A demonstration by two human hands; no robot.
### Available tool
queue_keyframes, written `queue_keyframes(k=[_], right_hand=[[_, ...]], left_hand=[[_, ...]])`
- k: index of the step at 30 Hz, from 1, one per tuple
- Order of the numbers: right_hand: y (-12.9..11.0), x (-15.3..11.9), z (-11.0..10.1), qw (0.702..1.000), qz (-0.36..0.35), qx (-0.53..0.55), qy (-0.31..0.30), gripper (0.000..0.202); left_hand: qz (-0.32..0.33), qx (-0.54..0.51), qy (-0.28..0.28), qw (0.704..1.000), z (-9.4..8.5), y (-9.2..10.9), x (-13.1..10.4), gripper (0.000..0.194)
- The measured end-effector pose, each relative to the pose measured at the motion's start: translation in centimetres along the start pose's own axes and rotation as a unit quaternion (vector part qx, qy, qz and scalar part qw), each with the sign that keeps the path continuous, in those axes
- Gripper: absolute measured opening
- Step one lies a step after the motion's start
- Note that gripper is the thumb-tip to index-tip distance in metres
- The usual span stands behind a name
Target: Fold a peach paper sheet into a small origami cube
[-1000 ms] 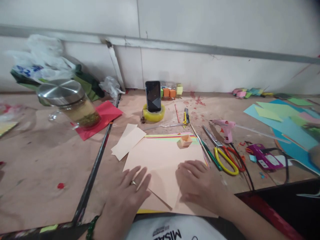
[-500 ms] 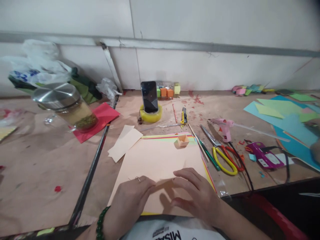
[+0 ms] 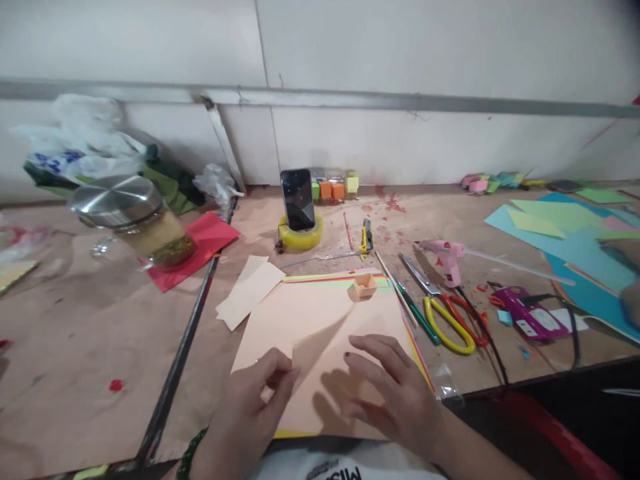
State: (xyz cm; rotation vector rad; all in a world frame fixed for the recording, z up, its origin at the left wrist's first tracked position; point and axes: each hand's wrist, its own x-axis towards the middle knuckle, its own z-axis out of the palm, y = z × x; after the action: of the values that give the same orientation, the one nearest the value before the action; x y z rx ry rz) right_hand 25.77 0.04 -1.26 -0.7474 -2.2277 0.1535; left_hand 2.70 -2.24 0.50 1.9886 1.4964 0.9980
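Note:
Between thumb and forefinger, my left hand (image 3: 255,403) pinches the edge of a peach paper sheet (image 3: 270,320), whose edge lifts up from the stack. My right hand (image 3: 393,387) hovers over the lower right of the stack, fingers apart and holding nothing. A small folded peach paper box (image 3: 365,287) sits at the stack's upper right. Edges of green, red and yellow sheets show beneath the peach paper. Two peach strips (image 3: 253,290) lie left of the stack.
Right of the stack are yellow-handled scissors (image 3: 449,325), a pink glue gun (image 3: 450,259) and a purple device (image 3: 533,313). Behind stand a phone (image 3: 299,199) in a yellow tape roll (image 3: 301,235) and a yellow cutter (image 3: 367,237). A glass jar (image 3: 135,217) stands left. Another person's hand (image 3: 631,300) is far right.
My left hand has moved left and now pinches the paper, whose edge has risen. My right hand stays nearly in place, with its fingers spread.

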Motion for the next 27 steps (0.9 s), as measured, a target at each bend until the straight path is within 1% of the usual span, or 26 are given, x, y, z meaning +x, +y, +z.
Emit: queue_keyframes(k=[4, 8, 10, 12, 15, 17, 20, 23, 27], right_hand=[[-0.1, 0.6, 0.0, 1.0, 0.007, 0.001, 0.008, 0.03], [-0.1, 1.0, -0.1, 1.0, 0.004, -0.001, 0.023, 0.026], [-0.1, 1.1, 0.0, 0.999, 0.008, 0.002, 0.033, 0.019], [-0.1, 1.1, 0.0, 0.999, 0.012, 0.016, 0.031, 0.008], [0.0, 1.1, -0.1, 0.999, 0.017, 0.039, 0.019, 0.007], [0.1, 1.0, -0.2, 0.998, 0.017, 0.053, 0.016, 0.003], [0.3, 0.9, -0.2, 0.998, 0.011, 0.066, 0.009, 0.016], [0.5, 0.8, -0.1, 0.999, 0.004, 0.049, 0.016, 0.019], [0.5, 0.8, 0.0, 0.999, 0.003, 0.024, 0.022, 0.026]], left_hand=[[0.024, -0.005, -0.042, 0.999, 0.2, 0.3, -0.6, 0.027], [0.023, -0.035, -0.115, 0.993, 0.7, 0.4, -0.8, 0.029], [0.017, -0.047, -0.134, 0.99, 0.9, 0.3, -0.8, 0.026], [0.014, -0.057, -0.132, 0.989, 1.0, 0.2, -0.7, 0.022], [0.003, -0.078, -0.12, 0.99, 1.0, 0.2, -0.5, 0.019], [-0.009, -0.104, -0.122, 0.987, 1.0, 0.4, -0.4, 0.016], [-0.008, -0.129, -0.129, 0.983, 0.8, 0.7, -0.1, 0.018], [0.0, -0.119, -0.129, 0.985, 0.7, 0.8, 0.1, 0.026], [-0.025, -0.122, -0.145, 0.982, 0.7, 0.6, 0.1, 0.032]])
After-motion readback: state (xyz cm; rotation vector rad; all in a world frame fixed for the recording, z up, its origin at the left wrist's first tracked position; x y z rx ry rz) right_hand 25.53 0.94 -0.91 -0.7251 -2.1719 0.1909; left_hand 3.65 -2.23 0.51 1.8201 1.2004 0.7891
